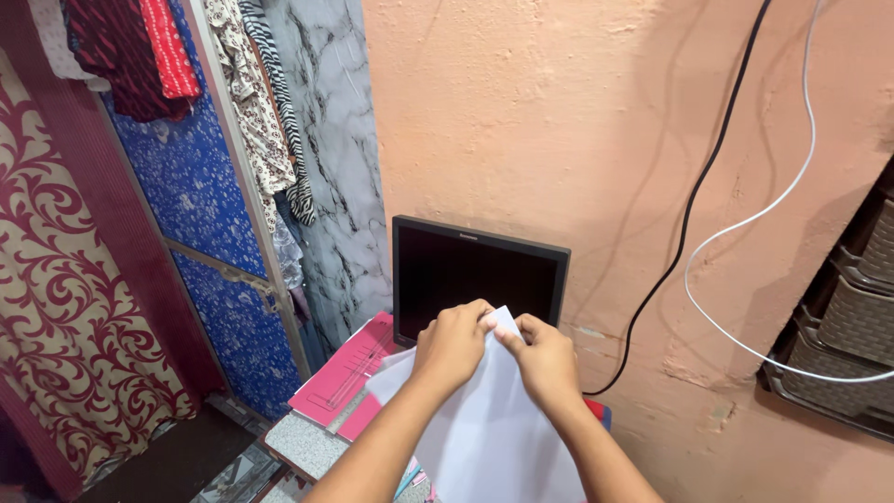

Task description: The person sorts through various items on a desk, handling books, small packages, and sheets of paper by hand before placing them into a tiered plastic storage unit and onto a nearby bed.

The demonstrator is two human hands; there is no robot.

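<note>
While both forearms reach in from the bottom edge, one white paper sheet (489, 428) is held between them over the table corner (303, 442). Its long axis runs away from the person, from the lower frame edge up to a pointed corner that aims at the screen beyond. The left hand (452, 345) is clamped on the sheet near that top corner, fingers curled over the paper's edge. The right hand (549, 359) is likewise pinched shut on the same corner, thumb and fingers pressed to the paper; the two hands are just beside each other, nearly touching. Under the sheet lie pink folders (345, 373), count uncertain as the paper covers part of them. Behind stands one dark monitor (475, 275), upright and switched off, against the peach wall (577, 121). Two cables hang on that wall, one black cable (698, 186) and one white cable (745, 224). Clothes (251, 102) hang far left
</note>
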